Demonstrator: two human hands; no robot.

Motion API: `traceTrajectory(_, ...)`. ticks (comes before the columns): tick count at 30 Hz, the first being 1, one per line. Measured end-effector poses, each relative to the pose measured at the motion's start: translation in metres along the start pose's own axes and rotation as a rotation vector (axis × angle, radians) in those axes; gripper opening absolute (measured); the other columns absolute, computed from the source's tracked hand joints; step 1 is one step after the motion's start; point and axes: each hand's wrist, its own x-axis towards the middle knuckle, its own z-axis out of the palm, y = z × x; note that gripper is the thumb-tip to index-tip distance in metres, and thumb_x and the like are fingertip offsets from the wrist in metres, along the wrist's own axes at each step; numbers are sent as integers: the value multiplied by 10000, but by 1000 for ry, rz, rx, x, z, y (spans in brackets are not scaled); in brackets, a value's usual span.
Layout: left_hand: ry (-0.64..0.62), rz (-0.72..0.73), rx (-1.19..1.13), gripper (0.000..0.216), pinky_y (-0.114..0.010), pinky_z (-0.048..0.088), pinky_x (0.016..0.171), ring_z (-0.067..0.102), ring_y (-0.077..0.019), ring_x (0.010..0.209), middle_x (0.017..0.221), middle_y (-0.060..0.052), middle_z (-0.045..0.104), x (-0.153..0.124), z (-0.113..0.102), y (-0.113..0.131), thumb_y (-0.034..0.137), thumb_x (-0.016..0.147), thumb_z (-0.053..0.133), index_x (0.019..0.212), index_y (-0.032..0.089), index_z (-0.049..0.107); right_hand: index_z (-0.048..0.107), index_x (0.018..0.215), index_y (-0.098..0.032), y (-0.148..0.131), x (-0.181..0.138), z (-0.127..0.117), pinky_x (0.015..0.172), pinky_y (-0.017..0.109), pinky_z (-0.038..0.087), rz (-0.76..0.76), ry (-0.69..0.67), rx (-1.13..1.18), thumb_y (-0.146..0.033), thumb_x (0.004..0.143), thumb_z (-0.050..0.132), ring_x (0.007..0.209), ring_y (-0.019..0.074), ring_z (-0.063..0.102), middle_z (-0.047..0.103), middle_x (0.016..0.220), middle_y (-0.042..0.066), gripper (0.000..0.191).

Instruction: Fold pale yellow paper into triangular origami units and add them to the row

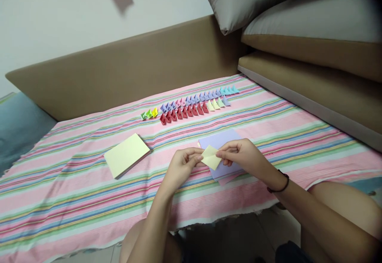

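A small pale yellow piece of folded paper (211, 160) is held up between my two hands, turned so it looks like a diamond with a crease across it. My left hand (185, 162) pinches its left corner between thumb and fingers. At the opposite corner, my right hand (235, 151) grips it the same way. Beneath it lie sheets of lavender paper (225, 136), with a bit of pink paper (227, 178) sticking out below. To the left rests a stack of pale yellow paper (127, 155).
Behind my hands stand rows of folded paper boats, with red boats (185, 112) in front and lavender boats (195, 99) behind. Green and yellow boats (149, 113) stand left of them. A striped cloth (89, 191) covers the seat. Stacked cushions (310, 56) rise at the right.
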Motion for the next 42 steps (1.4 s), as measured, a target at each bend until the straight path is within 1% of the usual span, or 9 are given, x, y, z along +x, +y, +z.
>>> traceTrajectory(7,-63,-113,-144,304,-330,497,829,675,-219,842,883,-107,721,-4,-6,3,213,717,663,998,97,653,702,733,-123,0,3,-6,506,240,473,-20,25,-16,-377,697,694,514,127,581,647,562,37,257)
traceTrajectory(11,-11,-94,-194,275,-323,476,874,652,-199,903,953,-105,705,-3,-8,4,215,757,598,1006,105,641,701,735,-127,0,3,-6,507,236,471,-11,23,-10,-372,694,698,514,125,578,648,570,33,249)
traceTrajectory(14,66,-52,-80,271,-257,486,781,639,-168,846,910,-85,700,-1,-3,1,269,753,626,970,110,650,701,740,-128,-1,0,-2,509,225,464,-2,-28,-8,-360,717,681,521,122,582,645,569,29,234)
traceTrajectory(16,64,-35,8,287,-220,472,668,621,-139,720,792,-53,692,0,2,-3,256,666,717,907,110,659,700,734,-130,-1,-2,2,509,220,456,3,-65,-24,-354,728,671,524,124,586,637,556,26,226)
traceTrajectory(20,60,-75,141,260,-187,338,474,475,-73,482,535,9,577,2,7,-11,327,631,738,709,92,658,697,714,-134,-2,-5,7,500,213,436,23,-95,-90,-345,733,664,524,128,587,622,538,20,214)
traceTrajectory(25,27,-52,204,312,-192,286,457,412,-67,467,524,29,510,1,7,-10,424,699,661,692,116,611,696,698,-137,0,-5,7,478,211,423,47,-151,-98,-366,707,683,505,124,568,621,538,18,229)
traceTrajectory(30,57,62,390,302,-192,239,451,351,-65,446,479,61,415,-2,8,-8,419,767,590,639,159,502,695,681,-150,0,-5,8,475,215,426,40,-174,-77,-374,699,684,505,124,564,627,542,14,225)
traceTrajectory(37,63,167,619,302,-217,251,472,382,-92,471,490,44,417,-1,10,-7,364,845,462,616,173,504,698,706,-148,2,-7,8,456,214,439,60,-220,-54,-365,710,673,502,128,569,634,548,19,218)
traceTrajectory(42,-8,62,338,278,-202,306,479,440,-91,497,541,40,483,0,8,-8,418,820,513,726,160,559,691,716,-152,0,-6,5,491,226,444,35,-157,-82,-379,729,659,521,133,575,624,543,15,230)
